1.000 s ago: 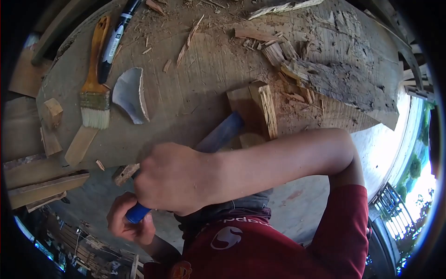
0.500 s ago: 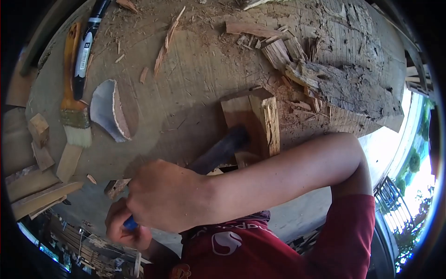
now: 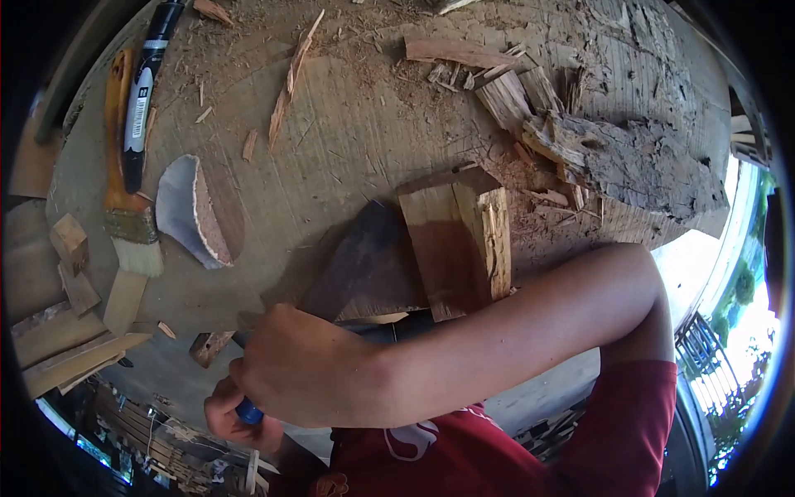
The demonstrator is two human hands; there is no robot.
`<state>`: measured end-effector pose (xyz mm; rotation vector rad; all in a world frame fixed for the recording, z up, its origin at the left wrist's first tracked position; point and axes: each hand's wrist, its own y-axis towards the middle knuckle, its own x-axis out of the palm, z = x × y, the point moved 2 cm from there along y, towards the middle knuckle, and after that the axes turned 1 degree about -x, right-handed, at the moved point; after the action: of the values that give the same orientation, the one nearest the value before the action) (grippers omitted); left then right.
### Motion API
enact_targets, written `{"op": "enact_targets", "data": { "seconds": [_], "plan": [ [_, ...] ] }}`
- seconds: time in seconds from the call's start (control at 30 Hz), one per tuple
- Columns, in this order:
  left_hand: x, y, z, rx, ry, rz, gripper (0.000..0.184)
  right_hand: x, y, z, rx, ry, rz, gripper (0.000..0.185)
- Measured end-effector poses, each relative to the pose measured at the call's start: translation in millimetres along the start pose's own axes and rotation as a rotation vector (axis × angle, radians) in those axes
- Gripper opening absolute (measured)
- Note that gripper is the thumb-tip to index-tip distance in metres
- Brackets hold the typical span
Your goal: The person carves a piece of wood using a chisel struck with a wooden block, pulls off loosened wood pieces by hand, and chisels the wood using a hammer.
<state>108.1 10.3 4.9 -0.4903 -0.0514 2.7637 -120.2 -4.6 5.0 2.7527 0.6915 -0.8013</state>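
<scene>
My right hand (image 3: 306,364) reaches across from the right, back of the hand up, its fingers closed round a blue-handled tool. Below it, my left hand (image 3: 236,418) has its fingers wrapped round the blue handle end (image 3: 249,411). The tool's dark, blurred blade (image 3: 360,265) points up and right beyond my right hand, by the table edge. Its tip lies close to the left side of a split wood block (image 3: 447,240); whether they touch I cannot tell. My right forearm passes just below that block.
A brush (image 3: 132,224), a marker (image 3: 141,108) and a curved grey-white shard (image 3: 195,211) lie on the wooden table (image 3: 356,124) at left. Rough bark wood (image 3: 638,161) and splinters lie at right. Wood offcuts (image 3: 70,244) sit at far left.
The blade now shows a broader dark face and sits left of the block. Both hands are lower in view. The brush, marker and shard appear further left than a second ago.
</scene>
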Motion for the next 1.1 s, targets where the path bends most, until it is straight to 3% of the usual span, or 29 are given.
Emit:
{"op": "enact_targets", "data": {
  "seconds": [0.17, 0.23, 0.33, 0.4, 0.43, 0.87, 0.9, 0.97, 1.03, 1.07, 1.1],
  "plan": [
    [4.9, -0.5, -5.9, 0.005, -0.096, -0.027, 0.051, -4.0, 2.7, 0.4, -0.030, -0.009, -0.172, 0.010],
    [-1.5, 0.2, -14.0, 0.032, -0.227, -0.136, 0.052, -2.9, 1.6, -2.4, -0.062, -0.039, -0.212, 0.010],
    [0.1, 0.9, -13.8, 0.051, -0.211, -0.102, 0.050, 6.8, 0.2, -13.8, -0.086, -0.085, -0.173, 0.008],
    [2.1, 1.0, -13.3, 0.062, -0.188, -0.065, 0.048, 4.6, -1.3, -19.0, -0.070, -0.189, 0.047, 0.007],
    [2.7, 0.8, -13.1, 0.065, -0.175, -0.047, 0.047, 3.6, -1.1, -17.9, -0.070, -0.190, 0.039, 0.007],
    [9.6, -2.4, -21.6, 0.070, 0.023, 0.156, 0.036, -20.1, 7.9, 5.9, -0.049, -0.016, -0.403, 0.010],
    [3.5, -6.7, -33.0, 0.062, -0.109, 0.087, 0.035, -19.7, 9.6, 1.6, -0.070, 0.006, -0.441, 0.010],
    [3.6, 6.8, -19.2, 0.067, -0.189, -0.071, 0.036, -20.2, -0.5, 2.0, 0.034, -0.005, -0.271, 0.018],
    [17.6, 31.3, 5.7, 0.107, -0.143, -0.211, 0.037, -16.4, -4.8, 10.4, -0.171, -0.018, -0.284, 0.020],
    [17.1, 35.9, 9.5, 0.149, -0.139, -0.262, 0.037, -29.0, -2.1, 7.6, -0.167, -0.066, -0.227, 0.010],
    [16.4, 40.3, 17.1, 0.220, -0.048, -0.270, 0.040, -46.7, 11.2, -2.7, -0.144, -0.187, -0.418, 0.015]
  ]
}}
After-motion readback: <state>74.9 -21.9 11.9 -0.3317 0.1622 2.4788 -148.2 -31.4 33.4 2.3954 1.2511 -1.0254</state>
